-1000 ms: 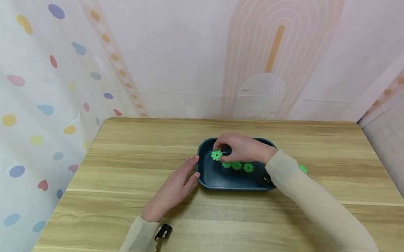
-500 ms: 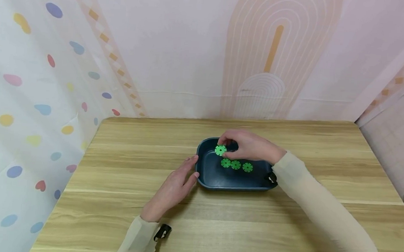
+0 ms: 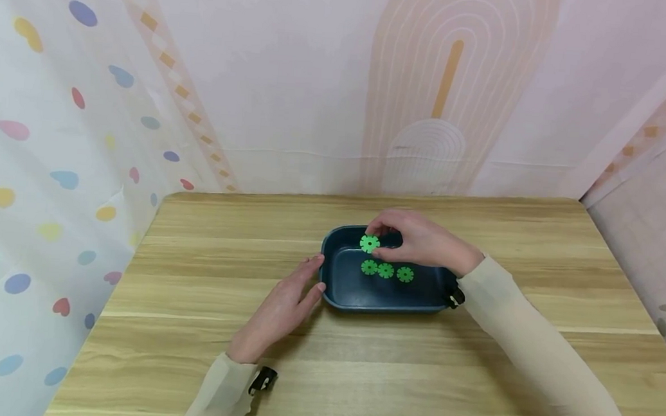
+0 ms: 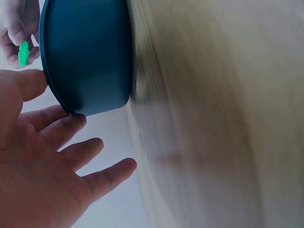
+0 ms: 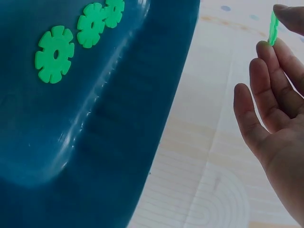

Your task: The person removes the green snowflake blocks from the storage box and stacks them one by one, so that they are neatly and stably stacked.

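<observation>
My right hand (image 3: 422, 241) pinches a green notched snowflake disc (image 3: 364, 244) between thumb and fingers, above the far left part of a dark blue tray (image 3: 356, 293). In the right wrist view the held disc (image 5: 273, 29) is seen edge-on. Three more green snowflake discs (image 5: 46, 58) lie flat in a row on the tray's floor, the two left ones touching or nearly so in the head view. My left hand (image 3: 278, 306) rests against the tray's left end. Its thumb and fingertips touch the tray wall (image 4: 90, 57), with the fingers spread and fairly straight.
The tray stands on a wooden table (image 3: 385, 379) near its back edge. Behind hangs a pale patterned curtain (image 3: 295, 83), and another with coloured spots is at the left. My right sleeve (image 3: 533, 338) crosses the table at the tray's right and hides part of it.
My right hand has lifted slightly and moved right and back with the held disc, uncovering the row in the tray. A green piece earlier seen beside the right sleeve is out of sight.
</observation>
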`<state>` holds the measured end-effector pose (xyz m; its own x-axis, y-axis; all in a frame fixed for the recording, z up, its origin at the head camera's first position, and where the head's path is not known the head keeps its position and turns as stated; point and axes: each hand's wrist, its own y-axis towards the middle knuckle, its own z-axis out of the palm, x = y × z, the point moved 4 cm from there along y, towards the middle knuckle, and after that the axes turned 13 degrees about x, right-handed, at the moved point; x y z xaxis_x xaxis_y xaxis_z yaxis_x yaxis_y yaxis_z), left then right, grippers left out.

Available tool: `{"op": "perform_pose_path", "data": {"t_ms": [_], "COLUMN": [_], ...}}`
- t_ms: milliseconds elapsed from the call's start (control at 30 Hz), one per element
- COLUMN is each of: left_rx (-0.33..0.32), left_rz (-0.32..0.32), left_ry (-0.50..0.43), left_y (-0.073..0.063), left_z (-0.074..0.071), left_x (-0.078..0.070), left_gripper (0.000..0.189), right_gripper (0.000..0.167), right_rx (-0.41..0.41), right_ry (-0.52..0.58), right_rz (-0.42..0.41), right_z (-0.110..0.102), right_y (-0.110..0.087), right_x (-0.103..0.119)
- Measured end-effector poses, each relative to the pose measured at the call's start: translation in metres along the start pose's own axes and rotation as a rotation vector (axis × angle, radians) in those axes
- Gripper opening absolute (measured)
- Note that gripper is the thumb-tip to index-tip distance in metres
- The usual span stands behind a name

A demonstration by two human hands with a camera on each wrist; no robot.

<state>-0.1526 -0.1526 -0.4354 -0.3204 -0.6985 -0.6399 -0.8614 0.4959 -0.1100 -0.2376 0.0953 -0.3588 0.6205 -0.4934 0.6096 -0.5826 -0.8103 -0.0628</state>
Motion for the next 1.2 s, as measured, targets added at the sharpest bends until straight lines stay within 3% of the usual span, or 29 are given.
{"op": "perform_pose_path", "data": {"t_ms": [567,1200], "left_rx": [-0.015,-0.014], "left_rz": [-0.003,-0.007], "left_ry": [0.003,-0.005], "left_y": [-0.001,-0.002], "left_z": [-0.002,-0.003], "left_x": [0.003,0.003], "left_gripper": [0.057,0.057], "right_gripper": [0.030,0.031], "right_rx": [-0.098,-0.175], "right_ry": [-0.029,-0.031], "right_rz": [-0.032,0.013], "right_z": [-0.005,-0.002], "right_y": [-0.026,-0.059], "right_x": [0.006,-0.003]}}
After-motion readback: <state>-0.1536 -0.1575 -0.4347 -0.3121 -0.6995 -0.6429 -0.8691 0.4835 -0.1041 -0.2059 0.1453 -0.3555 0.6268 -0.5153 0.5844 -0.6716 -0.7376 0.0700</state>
